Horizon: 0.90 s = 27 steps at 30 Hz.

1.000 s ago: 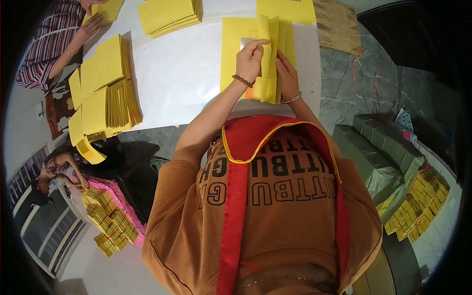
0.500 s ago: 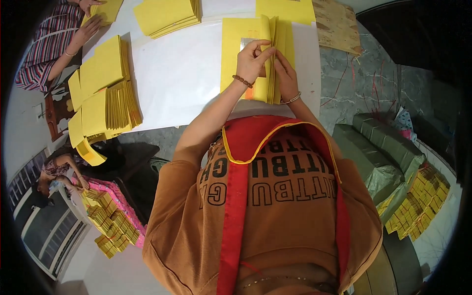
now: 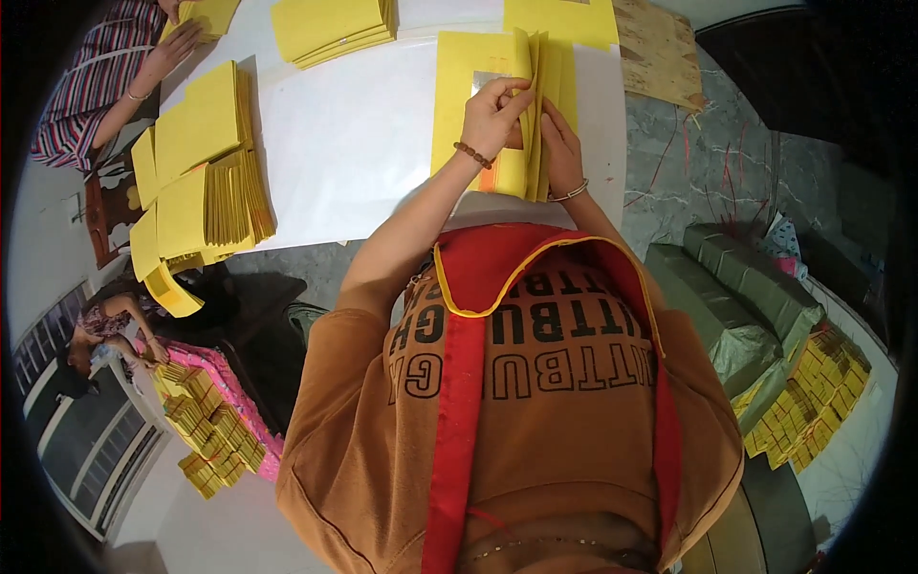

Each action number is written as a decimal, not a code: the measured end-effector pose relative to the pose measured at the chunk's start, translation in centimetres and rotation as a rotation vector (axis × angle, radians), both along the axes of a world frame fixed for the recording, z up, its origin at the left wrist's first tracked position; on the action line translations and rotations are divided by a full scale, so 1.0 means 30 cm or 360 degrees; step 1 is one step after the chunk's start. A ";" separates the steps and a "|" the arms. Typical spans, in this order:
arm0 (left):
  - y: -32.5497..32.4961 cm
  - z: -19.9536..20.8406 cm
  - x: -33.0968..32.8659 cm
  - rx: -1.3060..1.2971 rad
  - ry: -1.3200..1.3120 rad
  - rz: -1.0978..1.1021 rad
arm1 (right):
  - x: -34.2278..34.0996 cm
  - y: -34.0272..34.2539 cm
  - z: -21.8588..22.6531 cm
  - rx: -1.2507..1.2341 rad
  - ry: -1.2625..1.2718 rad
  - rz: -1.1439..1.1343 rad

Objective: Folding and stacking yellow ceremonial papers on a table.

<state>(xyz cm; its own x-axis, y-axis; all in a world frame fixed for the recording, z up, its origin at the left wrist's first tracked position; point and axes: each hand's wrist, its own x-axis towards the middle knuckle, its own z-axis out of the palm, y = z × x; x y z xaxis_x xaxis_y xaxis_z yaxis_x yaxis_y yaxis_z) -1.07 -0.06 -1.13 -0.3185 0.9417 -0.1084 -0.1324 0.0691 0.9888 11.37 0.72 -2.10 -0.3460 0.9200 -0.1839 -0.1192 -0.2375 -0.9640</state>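
Note:
In front of me a fold of yellow paper sheets (image 3: 521,172) stands on edge on the white tabletop, its leaves slightly apart at the top. My left hand (image 3: 493,121) is closed in a pinch at the left side of the upright sheets, near their upper part. My right hand (image 3: 562,151) grips the same sheets from the right, its fingers lying along them and partly hidden by the paper. Beneath and to the left lies a flat yellow sheet (image 3: 453,86) with a silver and orange printed patch, partly covered by my left hand.
Yellow folded stacks (image 3: 196,120) line the table's left edge; another stack (image 3: 335,33) lies at the far side. A co-worker's hand (image 3: 177,48) rests on yellow paper at far left. Green wrapped bundles (image 3: 717,306) are at right. A plywood board (image 3: 660,53) adjoins the table.
The view has shifted slightly. My right hand's fingertips have drawn slightly down and away from my left fingers, along the sheets' right side. My left hand keeps its pinch.

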 end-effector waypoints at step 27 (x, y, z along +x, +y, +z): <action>0.007 0.004 0.017 0.0053 -0.0075 0.0257 | -0.002 -0.004 0.004 -0.0101 0.0146 0.0013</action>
